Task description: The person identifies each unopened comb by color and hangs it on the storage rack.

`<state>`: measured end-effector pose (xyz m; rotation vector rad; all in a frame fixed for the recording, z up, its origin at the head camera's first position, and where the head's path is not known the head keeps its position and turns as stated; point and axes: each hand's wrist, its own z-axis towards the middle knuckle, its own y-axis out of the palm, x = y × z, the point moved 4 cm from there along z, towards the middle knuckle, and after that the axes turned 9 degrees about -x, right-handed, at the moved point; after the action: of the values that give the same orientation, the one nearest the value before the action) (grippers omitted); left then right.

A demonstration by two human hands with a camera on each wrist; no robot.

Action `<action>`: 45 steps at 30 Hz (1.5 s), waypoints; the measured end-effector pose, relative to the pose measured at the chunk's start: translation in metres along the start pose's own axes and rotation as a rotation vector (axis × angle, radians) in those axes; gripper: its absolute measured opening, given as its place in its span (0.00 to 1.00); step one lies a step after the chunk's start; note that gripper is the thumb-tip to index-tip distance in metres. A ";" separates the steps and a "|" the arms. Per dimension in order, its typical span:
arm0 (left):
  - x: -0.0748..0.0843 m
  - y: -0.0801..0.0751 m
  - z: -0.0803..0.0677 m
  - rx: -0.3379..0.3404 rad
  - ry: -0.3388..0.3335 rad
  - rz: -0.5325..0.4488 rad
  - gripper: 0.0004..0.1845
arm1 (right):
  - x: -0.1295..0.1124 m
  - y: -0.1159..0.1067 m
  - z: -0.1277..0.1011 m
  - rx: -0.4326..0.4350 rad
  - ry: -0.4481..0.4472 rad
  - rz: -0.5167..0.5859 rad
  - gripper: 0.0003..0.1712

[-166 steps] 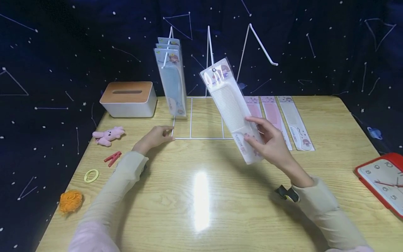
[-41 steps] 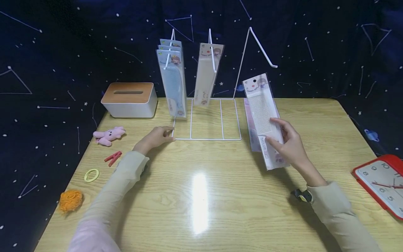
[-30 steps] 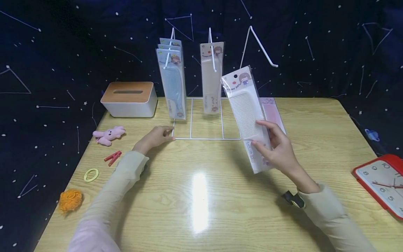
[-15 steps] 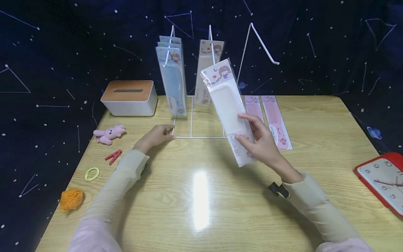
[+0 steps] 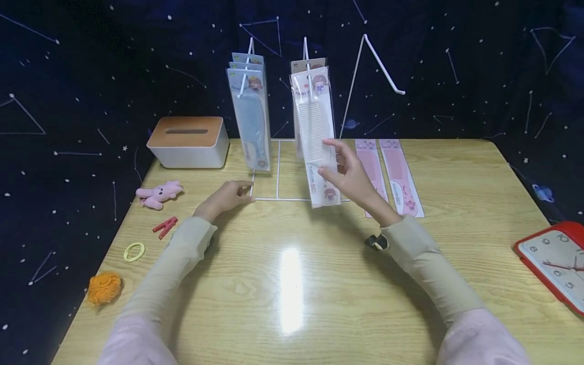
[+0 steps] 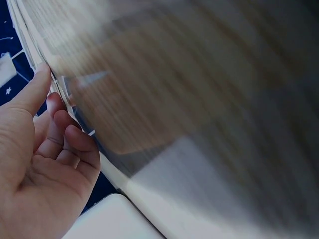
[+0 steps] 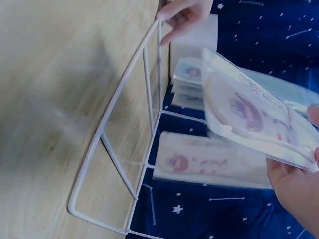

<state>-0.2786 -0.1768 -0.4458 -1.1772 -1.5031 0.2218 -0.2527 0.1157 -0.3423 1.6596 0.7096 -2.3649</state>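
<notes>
My right hand pinches the lower part of a white packaged comb between thumb and fingers. The pack hangs on the middle hook of a white wire display rack, its top threaded over the prong, in front of another pale packaged comb. At the rack's front left corner, my left hand pinches the base wire; the left wrist view shows the thumb and curled fingers at the table edge. Several blue packaged combs hang on the left hook. The right hook carries nothing.
Two pink packaged combs lie right of the rack. A tissue box stands back left. Down the left side lie a pink plush toy, red clothespin, yellow ring and orange pouf. A red clock is at right.
One white comb pack was hung on the middle hook. My right hand then took the other from the table at right, brought it left and threaded it on. My left hand stayed put.
</notes>
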 end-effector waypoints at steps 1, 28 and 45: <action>0.000 0.001 0.001 -0.002 0.000 0.001 0.32 | 0.003 0.000 0.005 -0.006 0.012 0.000 0.34; 0.000 0.001 -0.001 -0.014 -0.007 0.010 0.32 | 0.036 -0.019 0.040 -0.024 0.143 -0.128 0.34; -0.001 0.001 0.000 -0.004 0.001 0.004 0.32 | 0.069 -0.108 -0.029 0.085 0.294 -0.357 0.30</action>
<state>-0.2789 -0.1770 -0.4469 -1.1835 -1.5008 0.2209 -0.2966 0.2322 -0.3825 2.0995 1.0485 -2.4279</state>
